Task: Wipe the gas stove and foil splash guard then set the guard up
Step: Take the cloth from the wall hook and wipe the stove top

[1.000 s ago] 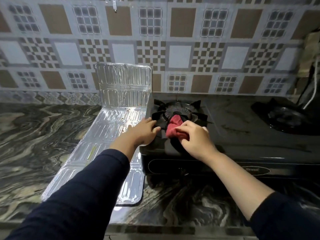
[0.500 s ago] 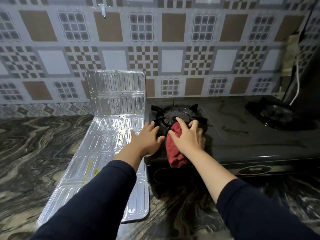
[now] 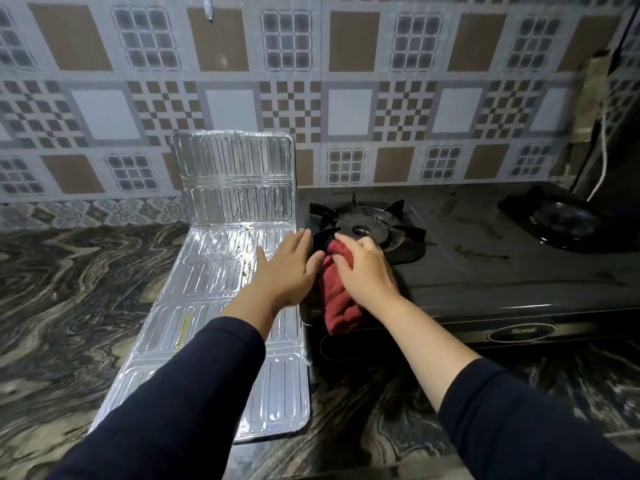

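Note:
A black two-burner gas stove (image 3: 485, 271) stands on the marbled counter against the tiled wall. My right hand (image 3: 367, 271) presses a red cloth (image 3: 337, 303) onto the stove top at the front of the left burner (image 3: 367, 226); the cloth hangs over the stove's front edge. My left hand (image 3: 287, 268) rests flat, fingers spread, on the stove's left edge. The silver foil splash guard (image 3: 221, 271) lies left of the stove, most panels flat on the counter and its far panel leaning up against the wall. Small brown stains show on the foil.
The stove's right burner (image 3: 564, 220) sits at the far right, below a white cord (image 3: 602, 147) hanging down the wall. Dark marbled countertop (image 3: 79, 299) stretches left of the foil and in front of the stove. Greasy smears mark the stove top between the burners.
My right hand went from pinching the bunched cloth at the burner to pressing it flat, and the cloth now drapes over the front edge. The left hand stayed on the stove's left edge.

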{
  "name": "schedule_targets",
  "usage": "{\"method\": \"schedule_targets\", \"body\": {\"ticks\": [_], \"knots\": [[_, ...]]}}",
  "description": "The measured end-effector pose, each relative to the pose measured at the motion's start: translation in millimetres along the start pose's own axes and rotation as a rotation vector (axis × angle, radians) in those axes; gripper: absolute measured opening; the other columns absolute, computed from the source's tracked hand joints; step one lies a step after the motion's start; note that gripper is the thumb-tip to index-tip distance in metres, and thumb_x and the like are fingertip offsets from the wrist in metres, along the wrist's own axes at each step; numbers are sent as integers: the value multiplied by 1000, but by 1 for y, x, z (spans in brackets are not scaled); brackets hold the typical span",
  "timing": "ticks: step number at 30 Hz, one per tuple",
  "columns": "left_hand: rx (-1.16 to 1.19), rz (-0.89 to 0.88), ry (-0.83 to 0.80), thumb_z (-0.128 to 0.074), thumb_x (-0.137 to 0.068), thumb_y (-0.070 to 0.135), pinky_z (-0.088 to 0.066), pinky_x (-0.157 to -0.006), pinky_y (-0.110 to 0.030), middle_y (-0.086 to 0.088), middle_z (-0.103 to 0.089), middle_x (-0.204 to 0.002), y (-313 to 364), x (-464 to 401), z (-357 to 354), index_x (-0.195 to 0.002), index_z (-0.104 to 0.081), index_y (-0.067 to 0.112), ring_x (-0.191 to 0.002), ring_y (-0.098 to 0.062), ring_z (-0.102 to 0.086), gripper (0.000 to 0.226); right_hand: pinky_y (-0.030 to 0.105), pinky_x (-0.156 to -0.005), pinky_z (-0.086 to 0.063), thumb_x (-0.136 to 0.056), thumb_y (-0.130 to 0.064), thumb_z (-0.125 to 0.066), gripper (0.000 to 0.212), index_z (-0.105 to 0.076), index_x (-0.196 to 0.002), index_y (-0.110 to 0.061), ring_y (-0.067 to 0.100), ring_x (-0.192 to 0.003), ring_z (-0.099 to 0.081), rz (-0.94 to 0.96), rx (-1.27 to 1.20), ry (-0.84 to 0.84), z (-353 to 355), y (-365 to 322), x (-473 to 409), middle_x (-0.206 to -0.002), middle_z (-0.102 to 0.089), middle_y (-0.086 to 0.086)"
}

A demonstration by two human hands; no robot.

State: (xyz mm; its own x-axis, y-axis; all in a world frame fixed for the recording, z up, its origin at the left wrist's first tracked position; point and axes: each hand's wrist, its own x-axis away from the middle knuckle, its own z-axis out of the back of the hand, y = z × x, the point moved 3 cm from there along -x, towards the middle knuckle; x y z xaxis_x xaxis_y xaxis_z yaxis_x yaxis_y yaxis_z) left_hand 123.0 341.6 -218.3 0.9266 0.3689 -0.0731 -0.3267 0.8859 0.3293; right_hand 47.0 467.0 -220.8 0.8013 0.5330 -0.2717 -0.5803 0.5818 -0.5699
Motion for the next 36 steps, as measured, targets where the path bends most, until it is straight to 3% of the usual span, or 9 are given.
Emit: {"method": "schedule_targets", "body": {"ticks": [2,4,6,9,14,20,25,29,36], "knots": [[6,9,-18,-14,-100,47,9,-113,-57,5,-1,-161,-3,3,-3,-152,-4,20,-148,-12,4,60,43,-102,-31,-92,-43,-45,50,-42,-140,-30,27,-123,-35,41,269,72,-2,-3,12,-131,-43,5],[11,12,-28,-12,-100,45,11,-114,-57,7,2,-161,-6,4,-4,-153,-2,21,-148,-11,7,59,45,-105,-28,-90,-44,-42,52,-44,-139,-27,26,-130,-33,149,293,155,1,-12,18,-139,-42,5],[22,9,-44,-9,-100,45,12,-115,-56,7,4,-161,-8,4,-4,-153,-1,21,-147,-10,9,58,45,-113,-19,-92,-45,-36,54,-38,-143,-28,25,-141,-26,250,307,26,-8,-14,21,-151,-35,6],[40,-13,-74,-5,-98,48,13,-115,-56,7,7,-161,-7,3,-6,-152,0,23,-147,-9,12,60,46,-118,-7,-96,-48,-30,56,-25,-148,-29,26,-148,-7,257,406,-194,-21,-9,27,-160,-15,5],[62,-52,-83,-3,-95,55,15,-115,-56,7,9,-161,2,1,-12,-152,-1,25,-146,-8,13,64,42,-120,-8,-95,-50,-29,60,-22,-149,-26,21,-148,-7,356,406,-270,-22,-12,30,-160,-16,-2],[-100,-39,-82,-5,-92,61,15,-113,-58,-1,16,-160,18,-1,-22,-152,0,20,-146,-13,18,73,40,-119,-7,-96,-51,-29,55,-23,-148,-33,13,-148,-4,251,441,-264,9,30,37,-161,-6,-5],[-125,-77,-93,-8,-94,59,11,-115,-58,-1,14,-160,31,4,-31,-152,-2,16,-147,-13,15,73,37,-119,-11,-94,-56,-27,58,-36,-144,-29,8,-147,-11,260,435,-221,18,36,46,-159,-17,-8],[-107,-114,-126,-10,-95,58,7,-117,-54,-1,8,-161,33,6,-37,-152,-4,14,-148,-12,9,72,35,-117,-17,-86,-66,-16,64,-40,-140,-39,8,-144,-23,226,397,-141,31,51,55,-155,-29,-11],[-128,-138,-94,-11,-94,60,2,-118,-55,-1,10,-161,28,9,-41,-152,-1,13,-148,-13,9,76,40,-119,-7,-95,-56,-22,56,-26,-147,-34,19,-148,-9,-140,495,-125,34,73,40,-161,-11,0]]}}
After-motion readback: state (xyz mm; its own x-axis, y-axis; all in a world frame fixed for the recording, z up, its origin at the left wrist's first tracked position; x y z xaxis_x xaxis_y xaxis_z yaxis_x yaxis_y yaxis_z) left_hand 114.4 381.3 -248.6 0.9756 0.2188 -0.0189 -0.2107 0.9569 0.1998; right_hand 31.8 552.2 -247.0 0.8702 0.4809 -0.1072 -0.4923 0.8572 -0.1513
